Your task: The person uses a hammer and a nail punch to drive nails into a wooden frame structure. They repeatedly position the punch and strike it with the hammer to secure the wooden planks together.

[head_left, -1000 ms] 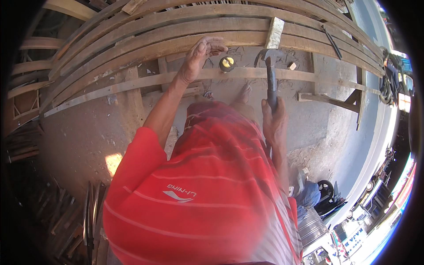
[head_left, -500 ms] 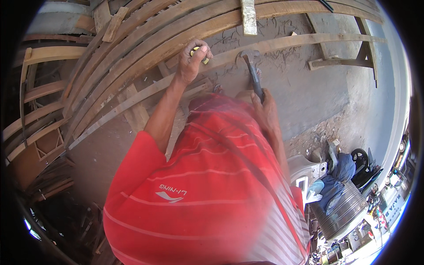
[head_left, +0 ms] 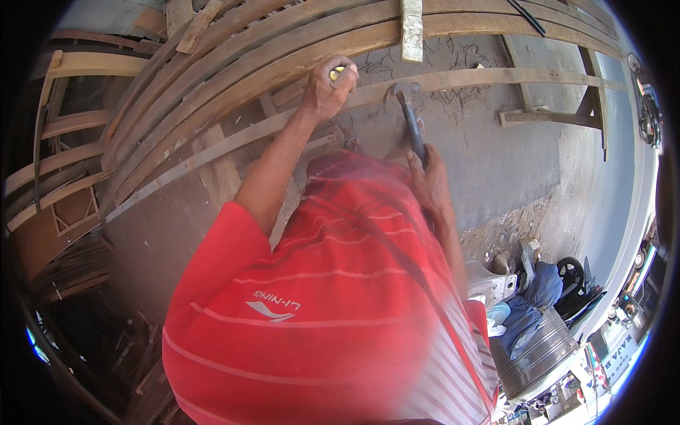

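My left hand (head_left: 327, 93) is raised near the lowest long curved slat, its fingers curled round a small yellow-and-black tape measure (head_left: 337, 73). Most of the tape measure is hidden by the fingers and thumb. Low by my right side, my right hand (head_left: 431, 180) grips the dark handle of a claw hammer (head_left: 412, 126). The hammer's metal head points away from me and overlaps the curved slat (head_left: 489, 78) in view. Several longer curved wooden boards (head_left: 283, 74) run side by side beyond my left hand.
A pale short wooden piece (head_left: 412, 32) crosses the boards at the top. Wooden framing (head_left: 549, 115) stands at the right, and a slatted frame (head_left: 74, 124) at the left. A metal drum (head_left: 542, 354) with blue cloth (head_left: 535, 304) on it sits lower right, beside a white plastic chair (head_left: 489, 283).
My left hand has moved a little farther away and to the right, with the tape measure still in it. The view has shifted slightly. The right hand keeps hold of the hammer.
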`<action>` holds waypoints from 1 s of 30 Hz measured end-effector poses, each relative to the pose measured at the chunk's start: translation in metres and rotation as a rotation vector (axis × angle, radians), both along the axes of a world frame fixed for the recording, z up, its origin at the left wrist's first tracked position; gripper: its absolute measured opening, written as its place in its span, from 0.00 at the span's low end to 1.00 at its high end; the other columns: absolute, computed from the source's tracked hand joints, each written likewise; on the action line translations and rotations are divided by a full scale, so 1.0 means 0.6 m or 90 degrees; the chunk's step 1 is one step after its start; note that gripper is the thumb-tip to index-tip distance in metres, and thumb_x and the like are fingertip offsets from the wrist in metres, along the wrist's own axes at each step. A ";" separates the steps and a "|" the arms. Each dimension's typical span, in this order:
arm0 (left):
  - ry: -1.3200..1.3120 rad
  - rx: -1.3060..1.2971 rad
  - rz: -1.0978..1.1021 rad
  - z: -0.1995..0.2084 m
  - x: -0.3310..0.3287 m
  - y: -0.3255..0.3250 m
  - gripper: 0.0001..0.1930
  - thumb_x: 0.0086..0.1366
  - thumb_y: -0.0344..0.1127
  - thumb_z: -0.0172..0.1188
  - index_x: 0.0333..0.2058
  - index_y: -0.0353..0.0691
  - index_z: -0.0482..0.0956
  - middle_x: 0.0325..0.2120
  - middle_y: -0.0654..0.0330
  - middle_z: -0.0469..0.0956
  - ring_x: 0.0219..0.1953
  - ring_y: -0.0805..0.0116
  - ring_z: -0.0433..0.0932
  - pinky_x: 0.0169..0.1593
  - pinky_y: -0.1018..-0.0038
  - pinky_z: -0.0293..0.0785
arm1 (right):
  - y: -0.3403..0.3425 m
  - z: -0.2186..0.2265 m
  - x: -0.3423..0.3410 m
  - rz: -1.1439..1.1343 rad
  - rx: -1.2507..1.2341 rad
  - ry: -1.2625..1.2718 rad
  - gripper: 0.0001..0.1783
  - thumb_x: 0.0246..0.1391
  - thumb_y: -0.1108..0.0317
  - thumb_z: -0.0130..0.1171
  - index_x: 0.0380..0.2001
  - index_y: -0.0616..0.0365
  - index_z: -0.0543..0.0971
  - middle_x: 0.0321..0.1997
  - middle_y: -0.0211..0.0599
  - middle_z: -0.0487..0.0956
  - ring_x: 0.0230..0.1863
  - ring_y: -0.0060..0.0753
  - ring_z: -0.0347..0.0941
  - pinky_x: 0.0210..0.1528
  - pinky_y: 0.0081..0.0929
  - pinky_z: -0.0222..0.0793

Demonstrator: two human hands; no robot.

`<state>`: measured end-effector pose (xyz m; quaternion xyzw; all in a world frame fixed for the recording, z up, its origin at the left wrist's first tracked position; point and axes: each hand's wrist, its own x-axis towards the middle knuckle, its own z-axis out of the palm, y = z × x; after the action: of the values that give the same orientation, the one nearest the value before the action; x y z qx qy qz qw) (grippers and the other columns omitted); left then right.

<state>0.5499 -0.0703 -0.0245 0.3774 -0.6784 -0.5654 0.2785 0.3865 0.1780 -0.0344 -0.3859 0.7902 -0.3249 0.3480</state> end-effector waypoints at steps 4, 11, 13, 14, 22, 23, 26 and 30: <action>-0.180 -0.093 -0.126 0.032 -0.047 0.015 0.15 0.71 0.44 0.58 0.33 0.38 0.78 0.28 0.62 0.78 0.33 0.72 0.77 0.41 0.69 0.75 | -0.011 0.004 0.003 -0.012 0.023 -0.042 0.22 0.67 0.59 0.57 0.51 0.69 0.75 0.37 0.51 0.80 0.40 0.42 0.76 0.46 0.39 0.71; 0.282 0.268 0.028 -0.043 0.053 -0.039 0.10 0.71 0.40 0.57 0.36 0.40 0.76 0.27 0.59 0.76 0.33 0.67 0.76 0.39 0.68 0.73 | -0.013 0.018 0.000 0.012 0.017 -0.054 0.23 0.68 0.58 0.56 0.54 0.69 0.75 0.44 0.58 0.81 0.47 0.48 0.78 0.50 0.41 0.71; 0.307 0.271 0.066 -0.049 0.047 -0.029 0.09 0.72 0.40 0.56 0.35 0.41 0.75 0.26 0.60 0.76 0.32 0.68 0.75 0.38 0.69 0.72 | -0.023 0.055 -0.008 0.028 0.030 -0.043 0.23 0.69 0.59 0.56 0.56 0.67 0.75 0.45 0.63 0.82 0.49 0.58 0.81 0.51 0.44 0.73; 0.297 0.253 0.081 -0.051 0.046 -0.022 0.10 0.72 0.40 0.56 0.34 0.41 0.75 0.26 0.60 0.75 0.32 0.69 0.75 0.38 0.69 0.72 | -0.023 0.057 -0.008 0.021 0.021 -0.047 0.23 0.69 0.58 0.56 0.56 0.67 0.75 0.44 0.62 0.82 0.49 0.57 0.81 0.50 0.44 0.73; 0.286 0.185 0.142 -0.026 0.039 -0.010 0.12 0.73 0.43 0.56 0.34 0.41 0.74 0.24 0.62 0.74 0.31 0.71 0.74 0.38 0.71 0.71 | -0.040 0.083 -0.026 0.009 0.019 -0.041 0.26 0.68 0.58 0.58 0.57 0.71 0.73 0.43 0.52 0.81 0.44 0.37 0.76 0.49 0.37 0.72; 0.274 0.185 0.140 -0.031 0.039 -0.007 0.12 0.73 0.43 0.57 0.34 0.42 0.74 0.24 0.62 0.74 0.31 0.71 0.74 0.38 0.71 0.71 | -0.036 0.077 -0.024 0.006 0.021 -0.044 0.26 0.68 0.58 0.58 0.57 0.71 0.73 0.43 0.52 0.81 0.44 0.36 0.76 0.48 0.37 0.72; 0.263 0.179 0.135 -0.041 0.034 -0.007 0.12 0.72 0.43 0.59 0.34 0.42 0.74 0.24 0.62 0.74 0.31 0.71 0.74 0.39 0.72 0.72 | -0.027 0.059 -0.020 0.005 0.037 -0.044 0.25 0.68 0.58 0.58 0.56 0.71 0.74 0.42 0.51 0.81 0.42 0.35 0.76 0.46 0.36 0.72; 0.276 0.185 0.102 -0.046 0.035 -0.005 0.10 0.69 0.41 0.64 0.35 0.42 0.76 0.25 0.63 0.75 0.31 0.72 0.74 0.39 0.72 0.72 | -0.015 0.056 -0.004 0.003 0.032 -0.041 0.23 0.68 0.58 0.58 0.54 0.70 0.75 0.42 0.52 0.82 0.43 0.40 0.78 0.47 0.38 0.73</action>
<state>0.5710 -0.0730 -0.0522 0.3364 -0.4824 -0.7007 0.4038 0.3843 0.1690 -0.0006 -0.3684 0.7857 -0.3159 0.3837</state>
